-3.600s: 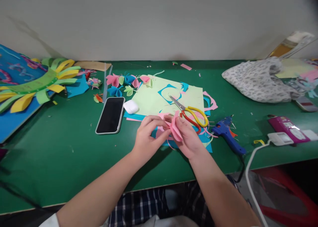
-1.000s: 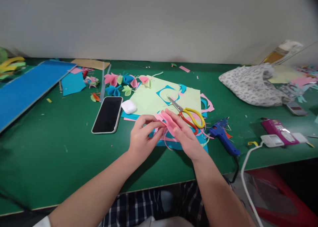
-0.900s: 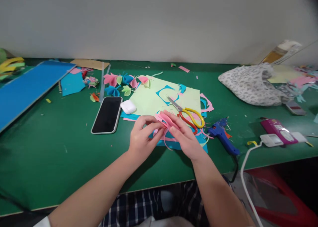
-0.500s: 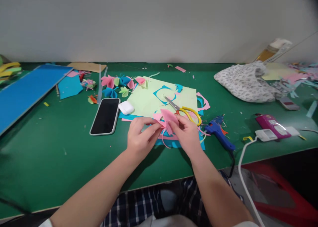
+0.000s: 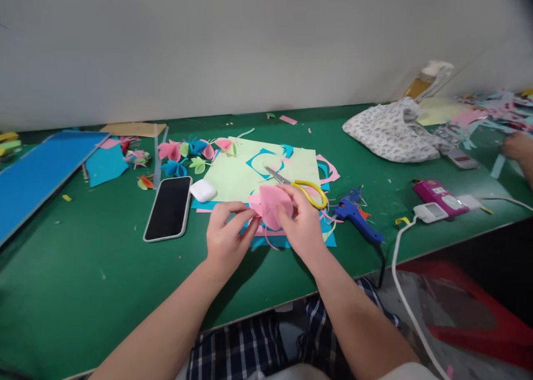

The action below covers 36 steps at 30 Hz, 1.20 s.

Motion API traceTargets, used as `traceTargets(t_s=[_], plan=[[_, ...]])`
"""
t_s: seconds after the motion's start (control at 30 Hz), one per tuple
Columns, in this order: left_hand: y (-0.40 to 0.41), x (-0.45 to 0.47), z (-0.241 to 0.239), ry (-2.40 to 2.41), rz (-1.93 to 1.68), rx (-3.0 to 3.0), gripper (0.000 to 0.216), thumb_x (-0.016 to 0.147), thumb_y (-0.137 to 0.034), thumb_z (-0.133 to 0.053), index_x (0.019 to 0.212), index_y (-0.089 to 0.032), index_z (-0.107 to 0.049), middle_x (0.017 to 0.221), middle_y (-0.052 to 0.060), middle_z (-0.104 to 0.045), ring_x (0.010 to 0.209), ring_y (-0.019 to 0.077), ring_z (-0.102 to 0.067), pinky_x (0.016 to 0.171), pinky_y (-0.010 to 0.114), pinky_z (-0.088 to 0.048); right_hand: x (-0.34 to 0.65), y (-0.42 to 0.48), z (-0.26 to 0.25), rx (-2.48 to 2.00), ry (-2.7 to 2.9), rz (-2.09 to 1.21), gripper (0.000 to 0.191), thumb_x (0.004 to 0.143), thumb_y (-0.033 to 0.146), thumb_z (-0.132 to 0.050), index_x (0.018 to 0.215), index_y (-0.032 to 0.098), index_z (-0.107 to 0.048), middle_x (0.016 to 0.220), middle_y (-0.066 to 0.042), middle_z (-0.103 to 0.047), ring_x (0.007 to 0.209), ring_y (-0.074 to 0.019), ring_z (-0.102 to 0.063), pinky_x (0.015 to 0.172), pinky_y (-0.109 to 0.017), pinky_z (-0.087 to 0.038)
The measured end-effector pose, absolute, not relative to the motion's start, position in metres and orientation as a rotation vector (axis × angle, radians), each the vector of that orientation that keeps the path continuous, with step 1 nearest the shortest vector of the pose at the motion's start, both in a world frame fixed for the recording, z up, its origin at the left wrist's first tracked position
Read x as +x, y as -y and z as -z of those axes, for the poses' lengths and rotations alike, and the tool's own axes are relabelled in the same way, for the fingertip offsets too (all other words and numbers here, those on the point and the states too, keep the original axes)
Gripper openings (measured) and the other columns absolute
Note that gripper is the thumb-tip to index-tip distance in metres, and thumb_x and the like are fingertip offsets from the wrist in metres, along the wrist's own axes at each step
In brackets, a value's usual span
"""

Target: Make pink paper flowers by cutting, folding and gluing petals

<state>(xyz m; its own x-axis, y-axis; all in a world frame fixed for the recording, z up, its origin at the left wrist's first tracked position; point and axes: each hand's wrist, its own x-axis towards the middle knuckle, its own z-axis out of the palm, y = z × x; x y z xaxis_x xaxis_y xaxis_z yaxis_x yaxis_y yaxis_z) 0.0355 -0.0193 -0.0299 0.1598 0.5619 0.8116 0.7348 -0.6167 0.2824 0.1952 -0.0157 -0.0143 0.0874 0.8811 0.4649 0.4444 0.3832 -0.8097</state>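
Between both hands, above the paper sheets, is a pink paper piece (image 5: pixel 271 205) with a rounded outline; whether it is one layer or several I cannot tell. My right hand (image 5: pixel 303 223) pinches its right side, thumb on the front face. At its lower left corner the fingertips of my left hand (image 5: pixel 229 230) are closed together on the edge. Scissors (image 5: pixel 310 191) with yellow handles lie just behind my right hand, on a pale green sheet (image 5: pixel 227 172). Blue and pink cut-out scraps (image 5: pixel 328 169) are spread around and under the hands.
Left of the hands lie a phone (image 5: pixel 169 209), a white earbud case (image 5: pixel 203 190) and several folded paper flowers (image 5: pixel 175 168). To the right are a blue glue gun (image 5: pixel 358 216), a purple box (image 5: pixel 441 197) with a white cable, and a patterned cloth (image 5: pixel 395 133). Another person's hand (image 5: pixel 518 147) shows at the far right.
The pink paper has turned so that its broad rounded face shows. My hands keep hold of it. The view has shifted right, and another person's hand has come into sight at the right edge.
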Motion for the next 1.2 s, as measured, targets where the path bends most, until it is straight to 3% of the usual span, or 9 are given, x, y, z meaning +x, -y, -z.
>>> traceTargets(t_s=[0.2,0.33,0.47,0.63,0.73,0.83,0.93,1.1,1.2], plan=[[0.018,0.035,0.03,1.339,1.455,-2.187,0.011,0.076,-0.013,-0.064,0.085,-0.018,-0.062,0.082,0.003,-0.058,0.076,0.0152,-0.056,0.068,0.029,-0.047,0.191,0.041,-0.009,-0.964,1.59,-0.05,0.026,0.081,0.004,-0.052,0.098,0.02,-0.063,0.086,-0.004,-0.071,0.081,-0.0159,-0.066,0.074,-0.029,-0.055],[0.018,0.033,0.03,1.274,1.413,-2.181,0.014,0.075,-0.012,-0.066,0.087,-0.019,-0.061,0.082,0.003,-0.059,0.076,0.0155,-0.056,0.068,0.03,-0.045,0.182,0.047,-0.008,-1.107,1.775,-0.268,0.026,0.085,0.011,-0.048,0.106,0.013,-0.064,0.089,-0.008,-0.074,0.074,-0.0162,-0.068,0.065,-0.026,-0.055],[0.019,0.033,0.03,1.208,1.4,-2.199,0.015,0.074,-0.011,-0.065,0.085,-0.019,-0.06,0.082,0.003,-0.061,0.074,0.0154,-0.056,0.067,0.031,-0.044,0.177,0.046,-0.006,-1.303,1.859,-0.54,0.034,0.087,0.017,-0.043,0.115,0.017,-0.062,0.099,-0.007,-0.073,0.076,-0.0189,-0.07,0.067,-0.03,-0.055],[0.019,0.033,0.027,1.267,1.438,-2.206,0.011,0.076,-0.012,-0.064,0.084,-0.019,-0.062,0.079,0.003,-0.06,0.074,0.0155,-0.057,0.067,0.03,-0.045,0.203,0.051,-0.015,-1.257,1.734,-0.479,0.031,0.088,0.021,-0.045,0.112,0.018,-0.064,0.097,-0.006,-0.073,0.066,-0.0146,-0.066,0.062,-0.026,-0.053],[0.018,0.033,0.027,1.331,1.452,-2.181,0.008,0.076,-0.013,-0.064,0.083,-0.018,-0.063,0.079,0.003,-0.059,0.074,0.0157,-0.056,0.067,0.03,-0.046,0.252,0.05,-0.005,-1.558,1.517,-0.191,0.026,0.087,0.027,-0.049,0.102,0.018,-0.067,0.091,-0.008,-0.072,0.068,-0.0173,-0.064,0.065,-0.03,-0.052],[0.015,0.033,0.029,1.343,1.481,-2.176,0.007,0.075,-0.013,-0.066,0.081,-0.018,-0.064,0.077,0.003,-0.059,0.073,0.016,-0.056,0.066,0.03,-0.046,0.307,0.049,0.022,-1.948,1.557,0.058,0.037,0.084,0.039,-0.052,0.104,0.012,-0.066,0.092,-0.015,-0.067,0.084,-0.0266,-0.061,0.078,-0.042,-0.048],[0.013,0.033,0.031,1.332,1.491,-2.194,0.008,0.075,-0.013,-0.066,0.08,-0.018,-0.064,0.075,0.002,-0.06,0.072,0.0161,-0.056,0.066,0.03,-0.046,0.339,0.049,0.047,-2.164,1.684,0.145,0.051,0.08,0.048,-0.055,0.109,0.006,-0.063,0.1,-0.021,-0.064,0.089,-0.0317,-0.058,0.079,-0.045,-0.045],[0.014,0.033,0.031,1.293,1.467,-2.221,0.01,0.074,-0.012,-0.066,0.08,-0.019,-0.062,0.075,0.002,-0.06,0.07,0.0156,-0.056,0.065,0.03,-0.046,0.344,0.044,0.058,-2.247,1.651,0.158,0.041,0.078,0.041,-0.06,0.105,0.01,-0.064,0.093,-0.018,-0.066,0.084,-0.0304,-0.059,0.075,-0.042,-0.045],[0.017,0.033,0.029,1.29,1.464,-2.227,0.014,0.074,-0.009,-0.066,0.083,-0.019,-0.062,0.076,0.002,-0.06,0.071,0.0159,-0.055,0.065,0.03,-0.047,0.344,0.04,0.05,-2.234,1.539,0.179,0.039,0.079,0.039,-0.058,0.104,0.009,-0.063,0.095,-0.02,-0.065,0.09,-0.0319,-0.057,0.077,-0.044,-0.044]])
